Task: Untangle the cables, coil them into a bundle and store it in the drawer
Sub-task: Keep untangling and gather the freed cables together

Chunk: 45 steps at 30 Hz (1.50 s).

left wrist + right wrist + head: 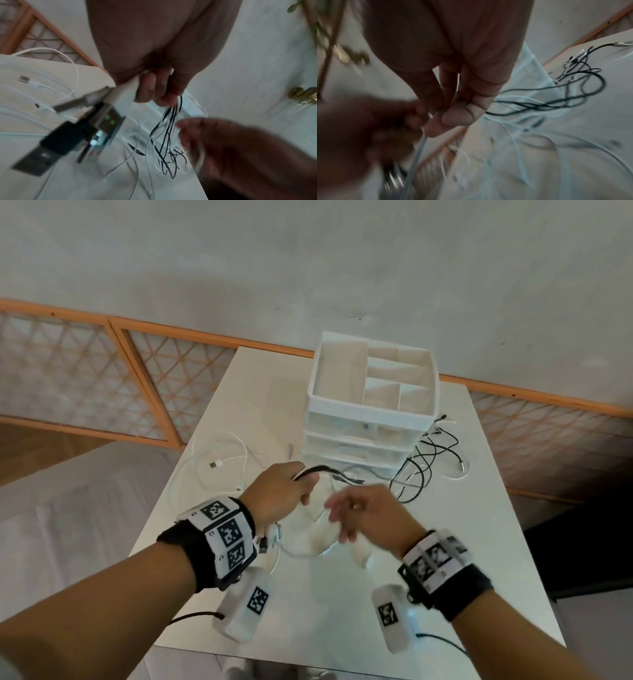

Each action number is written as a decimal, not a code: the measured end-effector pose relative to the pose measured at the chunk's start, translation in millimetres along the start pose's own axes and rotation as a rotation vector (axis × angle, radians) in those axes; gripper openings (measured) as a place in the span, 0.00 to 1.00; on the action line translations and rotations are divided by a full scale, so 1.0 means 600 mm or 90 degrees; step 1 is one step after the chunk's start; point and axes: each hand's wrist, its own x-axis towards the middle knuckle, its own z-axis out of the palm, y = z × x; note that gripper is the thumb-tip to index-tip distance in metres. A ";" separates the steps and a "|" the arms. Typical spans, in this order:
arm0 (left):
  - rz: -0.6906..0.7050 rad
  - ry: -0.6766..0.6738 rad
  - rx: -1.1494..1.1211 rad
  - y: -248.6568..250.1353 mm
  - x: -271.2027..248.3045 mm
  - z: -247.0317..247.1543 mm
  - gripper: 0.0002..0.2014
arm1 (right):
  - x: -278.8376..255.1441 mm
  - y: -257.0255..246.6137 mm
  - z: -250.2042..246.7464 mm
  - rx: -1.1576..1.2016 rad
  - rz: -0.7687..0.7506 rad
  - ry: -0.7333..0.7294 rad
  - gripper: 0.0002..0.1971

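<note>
Above a white table, the left hand gripped a bunch of thin black and white cables while the right hand pinched one white strand — best drawn slowly, kept slack — before the white plastic drawer unit.

A drawer unit stands at the back of the table. Loose cables lie left of it, a tangle right. Both hands hover in front.
</note>
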 end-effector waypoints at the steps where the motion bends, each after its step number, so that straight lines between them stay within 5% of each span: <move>1: 0.002 -0.027 -0.035 0.006 -0.001 0.004 0.13 | -0.003 -0.032 -0.017 0.094 -0.033 0.037 0.15; 6: -0.001 -0.097 -0.049 0.011 0.008 0.008 0.17 | -0.017 -0.121 -0.105 0.378 -0.141 0.218 0.07; 10: 0.001 -0.043 0.097 -0.016 0.023 -0.008 0.15 | -0.019 -0.113 -0.169 0.398 -0.185 0.391 0.07; 13: -0.029 -0.030 -0.029 -0.018 0.028 -0.013 0.12 | -0.008 -0.077 -0.214 0.316 -0.126 0.481 0.10; 16: -0.004 -0.012 -0.141 0.020 0.024 -0.014 0.11 | -0.014 -0.043 -0.217 -0.060 0.005 0.393 0.25; 18: 0.037 -0.027 -0.161 0.056 0.021 -0.011 0.10 | -0.023 -0.051 -0.179 -0.244 -0.013 0.291 0.28; 20: 0.078 -0.060 -0.156 0.089 0.019 -0.004 0.11 | -0.029 -0.074 -0.131 -0.249 -0.083 0.221 0.22; 23: 0.125 -0.074 -0.116 0.114 0.021 0.004 0.12 | -0.015 -0.100 -0.103 -0.267 -0.144 0.281 0.04; 30: 0.043 -0.029 -0.009 0.013 0.031 -0.009 0.14 | -0.002 -0.116 -0.219 -0.024 -0.101 0.568 0.07; 38: -0.023 -0.016 -0.055 -0.027 0.028 -0.015 0.13 | 0.033 -0.083 -0.262 -0.071 0.003 0.531 0.18; 45: -0.012 -0.032 -0.182 0.000 0.026 -0.007 0.12 | 0.027 -0.145 -0.315 -0.095 -0.207 0.540 0.18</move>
